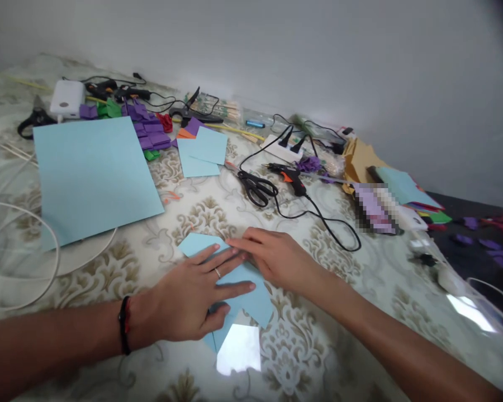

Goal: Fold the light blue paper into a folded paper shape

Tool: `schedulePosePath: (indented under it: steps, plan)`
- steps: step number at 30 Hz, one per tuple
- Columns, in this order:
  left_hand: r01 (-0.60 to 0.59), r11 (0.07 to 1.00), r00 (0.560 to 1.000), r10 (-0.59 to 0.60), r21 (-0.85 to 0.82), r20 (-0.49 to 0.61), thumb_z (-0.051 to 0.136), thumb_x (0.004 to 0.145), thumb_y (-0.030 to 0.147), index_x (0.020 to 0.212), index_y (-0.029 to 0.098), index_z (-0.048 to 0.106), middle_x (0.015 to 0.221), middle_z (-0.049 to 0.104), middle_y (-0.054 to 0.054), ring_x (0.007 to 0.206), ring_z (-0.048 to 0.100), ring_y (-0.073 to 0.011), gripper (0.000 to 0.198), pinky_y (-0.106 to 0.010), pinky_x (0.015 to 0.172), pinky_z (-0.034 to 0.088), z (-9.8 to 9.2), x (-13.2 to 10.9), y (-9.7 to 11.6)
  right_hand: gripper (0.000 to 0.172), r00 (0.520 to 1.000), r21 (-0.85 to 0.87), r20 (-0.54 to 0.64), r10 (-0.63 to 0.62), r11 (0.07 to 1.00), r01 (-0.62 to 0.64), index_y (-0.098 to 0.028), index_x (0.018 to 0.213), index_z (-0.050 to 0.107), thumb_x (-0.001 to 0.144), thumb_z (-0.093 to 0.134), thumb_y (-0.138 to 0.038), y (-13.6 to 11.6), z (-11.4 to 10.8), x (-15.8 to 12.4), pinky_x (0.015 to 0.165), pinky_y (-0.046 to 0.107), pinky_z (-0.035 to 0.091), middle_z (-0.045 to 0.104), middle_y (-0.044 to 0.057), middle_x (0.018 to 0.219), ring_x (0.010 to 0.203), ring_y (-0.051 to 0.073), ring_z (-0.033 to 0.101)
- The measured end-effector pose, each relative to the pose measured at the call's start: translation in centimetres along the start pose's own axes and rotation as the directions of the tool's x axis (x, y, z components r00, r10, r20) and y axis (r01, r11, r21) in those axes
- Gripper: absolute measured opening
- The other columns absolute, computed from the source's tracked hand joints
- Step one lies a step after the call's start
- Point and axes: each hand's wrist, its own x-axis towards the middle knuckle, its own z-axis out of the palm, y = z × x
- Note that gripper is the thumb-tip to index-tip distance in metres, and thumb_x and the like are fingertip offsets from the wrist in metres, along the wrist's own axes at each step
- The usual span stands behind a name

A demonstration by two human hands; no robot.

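Observation:
A folded light blue paper (255,298) with angled points lies on the patterned tablecloth in front of me. My left hand (197,290) is spread flat over its left and middle parts, fingers apart, pressing it down. A ring and a dark bracelet are on that hand and wrist. My right hand (276,257) meets the paper from the right, its index finger stretched towards the upper edge and its other fingers curled. Thumb and fingertips are close together at the paper, beside my left fingertips. Both hands hide much of the folds.
A large light blue sheet (94,181) lies at left, near a white cable (57,262). Smaller blue pieces (205,153), black-handled scissors (257,187) and a glue gun (291,178) lie beyond my hands. Purple folded papers (148,128) and a power strip (283,148) are further back.

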Motion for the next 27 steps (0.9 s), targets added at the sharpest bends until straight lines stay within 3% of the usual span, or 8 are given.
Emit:
schedulePosePath:
  steps: [5, 16, 21, 27]
  plan:
    - [-0.004, 0.999, 0.999, 0.002, -0.041, -0.041, 0.052, 0.104, 0.039, 0.154, 0.034, 0.05, 0.166, 0.043, -0.009, 0.157, 0.033, -0.0277, 0.05, -0.051, 0.131, 0.016, 0.0, 0.1, -0.1, 0.062, 0.993, -0.099, 0.099, -0.066, 0.992, 0.076, -0.024, 0.14, 0.064, 0.086, 0.05, 0.003, 0.7, 0.2, 1.5, 0.072, 0.028, 0.052, 0.066, 0.003, 0.097, 0.079, 0.016, 0.062]
    - [-0.028, 0.998, 0.998, 0.024, -0.054, -0.066, 0.054, 0.101, 0.04, 0.151, 0.03, 0.055, 0.156, 0.053, -0.013, 0.149, 0.043, -0.0323, 0.051, -0.052, 0.127, 0.021, 0.0, 0.2, -0.2, 0.066, 0.96, -0.174, 0.194, -0.204, 0.955, 0.239, -0.027, 0.145, 0.059, 0.085, 0.058, -0.001, 0.9, 0.1, 4.3, 0.068, 0.03, 0.045, 0.067, 0.004, 0.102, 0.079, 0.019, 0.062]
    - [-0.029, 0.998, 0.997, 0.026, -0.047, -0.074, 0.053, 0.101, 0.04, 0.152, 0.03, 0.054, 0.155, 0.051, -0.013, 0.146, 0.045, -0.0329, 0.052, -0.053, 0.126, 0.022, 0.3, 0.2, -0.3, 0.061, 0.955, -0.199, 0.211, -0.207, 0.948, 0.249, -0.028, 0.146, 0.057, 0.09, 0.057, -0.005, 0.1, 0.0, 5.5, 0.067, 0.031, 0.042, 0.068, 0.003, 0.101, 0.075, 0.018, 0.061]
    - [-0.004, 0.999, 0.997, 0.001, -0.044, -0.08, 0.053, 0.101, 0.039, 0.151, 0.032, 0.054, 0.145, 0.059, -0.011, 0.136, 0.052, -0.0354, 0.051, -0.056, 0.121, 0.029, 0.2, 0.2, -0.2, 0.053, 0.954, -0.187, 0.21, -0.216, 0.948, 0.256, -0.025, 0.146, 0.054, 0.094, 0.06, -0.012, -1.6, 0.4, 6.8, 0.07, 0.032, 0.042, 0.069, 0.006, 0.105, 0.084, 0.02, 0.064]
